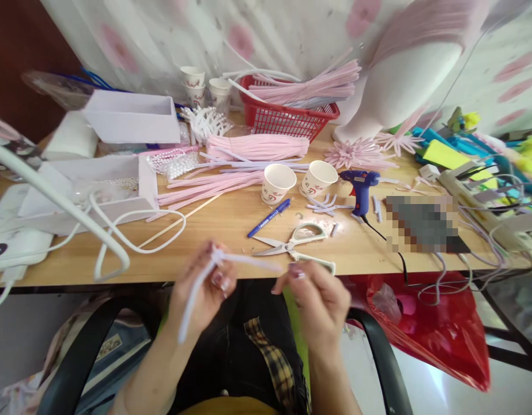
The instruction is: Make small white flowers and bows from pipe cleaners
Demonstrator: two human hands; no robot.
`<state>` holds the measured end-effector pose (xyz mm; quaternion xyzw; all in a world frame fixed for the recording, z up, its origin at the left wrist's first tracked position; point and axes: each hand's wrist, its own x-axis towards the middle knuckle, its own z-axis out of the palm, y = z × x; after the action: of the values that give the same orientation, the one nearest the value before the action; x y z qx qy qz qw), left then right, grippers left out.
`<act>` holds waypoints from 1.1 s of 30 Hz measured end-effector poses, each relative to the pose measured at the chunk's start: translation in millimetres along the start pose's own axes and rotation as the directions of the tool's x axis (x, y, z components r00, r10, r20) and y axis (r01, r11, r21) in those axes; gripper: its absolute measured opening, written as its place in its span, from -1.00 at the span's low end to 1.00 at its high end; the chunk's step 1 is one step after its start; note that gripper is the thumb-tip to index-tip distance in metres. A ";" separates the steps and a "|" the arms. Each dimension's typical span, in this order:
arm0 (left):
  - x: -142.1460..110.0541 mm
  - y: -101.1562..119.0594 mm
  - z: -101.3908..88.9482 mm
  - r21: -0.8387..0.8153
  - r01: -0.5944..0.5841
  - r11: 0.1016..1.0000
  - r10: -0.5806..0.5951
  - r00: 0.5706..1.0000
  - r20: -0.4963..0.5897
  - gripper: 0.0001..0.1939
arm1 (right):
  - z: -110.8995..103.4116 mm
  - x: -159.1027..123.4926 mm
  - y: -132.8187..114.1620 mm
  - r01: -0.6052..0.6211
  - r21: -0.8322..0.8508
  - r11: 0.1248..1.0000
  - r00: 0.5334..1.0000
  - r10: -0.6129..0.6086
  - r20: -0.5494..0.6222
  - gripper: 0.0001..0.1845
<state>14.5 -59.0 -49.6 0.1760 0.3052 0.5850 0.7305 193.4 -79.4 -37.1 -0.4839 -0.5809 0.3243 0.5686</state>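
2-handed, working at the near edge of a pale wooden desk (pixel 356 253). Holding a pale lilac, fuzzy, bendable stem piece (pixel 217 255) in the left hand (pixel 210 294), right by the front edge of the desk, pinching the bunched middle between the thumb and the bent fingers. Showing 2 thin legs on that piece, 1 drooping toward the left wrist and 1 pointing across toward the right hand (pixel 320 300). Curling the right fingers toward the palm, with the fingertips just beside the end of the latter leg; being unable to tell, through the blur, whether gripping it or only hovering close.

Facing white-handled metal scissors (pixel 287 246) on the desk just beyond, with blades parting, and a slim blue marker pen (pixel 269 218) lying aslant near the blades. Looking past these to 2 white paper cups with red print (pixel 273 192), standing upright side by side, then to short cut lilac lengths (pixel 324 206) and a blue hot-glue gun (pixel 361 187) to their right. Looking farther back to a thick bundle of fuzzy pink stems (pixel 257 147) and a red plastic lattice basket (pixel 283 122), holding more pink stems.
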 end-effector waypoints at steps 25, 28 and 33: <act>34.4 12.4 -13.3 0.191 -0.188 0.964 0.193 0.981 -0.006 -0.74 | -66.7 46.0 53.0 0.272 -0.820 0.504 0.956 -0.045 0.290 -0.60; 34.4 11.8 -15.0 0.166 -0.189 0.968 0.196 0.980 -0.025 -0.75 | -72.6 48.3 60.2 0.314 -0.783 0.536 0.948 -0.127 0.293 -0.65; 37.1 7.5 -18.2 0.147 -0.183 0.972 0.192 0.980 -0.050 -0.71 | -76.7 43.7 64.6 0.362 -0.707 0.608 0.932 -0.240 0.271 -0.65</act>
<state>1.7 -23.3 -67.6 0.2367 0.3510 0.6335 0.6476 285.7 -31.2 -70.8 -0.5433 -0.7756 -0.0081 0.3214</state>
